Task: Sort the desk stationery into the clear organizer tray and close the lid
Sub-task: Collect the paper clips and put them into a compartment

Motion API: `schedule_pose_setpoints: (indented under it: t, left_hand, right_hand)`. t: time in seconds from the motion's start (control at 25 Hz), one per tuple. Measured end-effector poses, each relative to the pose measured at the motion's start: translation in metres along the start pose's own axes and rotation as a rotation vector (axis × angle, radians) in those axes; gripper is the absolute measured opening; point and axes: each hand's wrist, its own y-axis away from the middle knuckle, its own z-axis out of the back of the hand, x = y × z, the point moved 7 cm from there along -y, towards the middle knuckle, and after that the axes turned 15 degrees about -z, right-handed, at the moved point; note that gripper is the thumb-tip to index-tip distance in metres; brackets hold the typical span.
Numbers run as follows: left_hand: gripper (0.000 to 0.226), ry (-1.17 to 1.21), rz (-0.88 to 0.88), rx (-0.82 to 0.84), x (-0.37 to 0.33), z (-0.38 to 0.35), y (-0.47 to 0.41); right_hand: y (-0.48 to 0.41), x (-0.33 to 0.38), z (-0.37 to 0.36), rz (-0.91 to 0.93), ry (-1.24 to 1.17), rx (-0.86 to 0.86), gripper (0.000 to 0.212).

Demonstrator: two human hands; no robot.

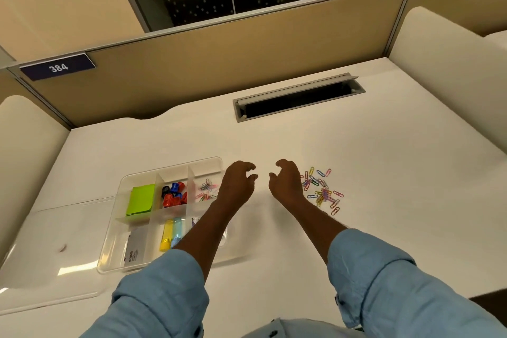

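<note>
The clear organizer tray (131, 181) lies on the white desk at the left. It holds green sticky notes (140, 199), red, blue and black sharpeners (174, 194), a few coloured paper clips (206, 190), highlighters (170, 233) and a grey card (134, 248). Its clear lid (52, 250) lies flat to the tray's left. A loose pile of coloured paper clips (322, 189) lies on the desk at the right. My left hand (238, 185) hovers just right of the tray, fingers curled and apart, holding nothing. My right hand (286, 182) hovers by the pile's left edge, also with nothing in it.
A cable slot (299, 97) with an open flap is set into the desk beyond the hands. A tan partition (219, 57) with labels 384 and 385 closes the back. White curved side panels stand at the left and right.
</note>
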Motion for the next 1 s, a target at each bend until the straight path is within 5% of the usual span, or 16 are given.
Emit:
schedule_pose_setpoints:
  t: [0.28,0.52,0.76,1.0]
  left_hand:
    - [0.097,-0.060,-0.077,0.566,-0.034,-0.084,0.006]
    - [0.122,-0.086,-0.095,0.706,-0.043,-0.122,0.000]
    - [0.096,-0.081,-0.078,0.705,-0.035,-0.142,0.003]
    - [0.046,-0.145,-0.130,0.475,-0.044,-0.143,0.008]
  right_hand:
    - [-0.038,-0.074,0.043,0.062,0.419,0.092,0.083]
    - [-0.059,-0.104,0.063,0.080,0.540,0.256,0.088]
    - [-0.054,-0.116,0.061,0.274,0.786,0.357,0.071]
    - [-0.037,-0.117,0.058,0.286,0.595,0.192,0.051]
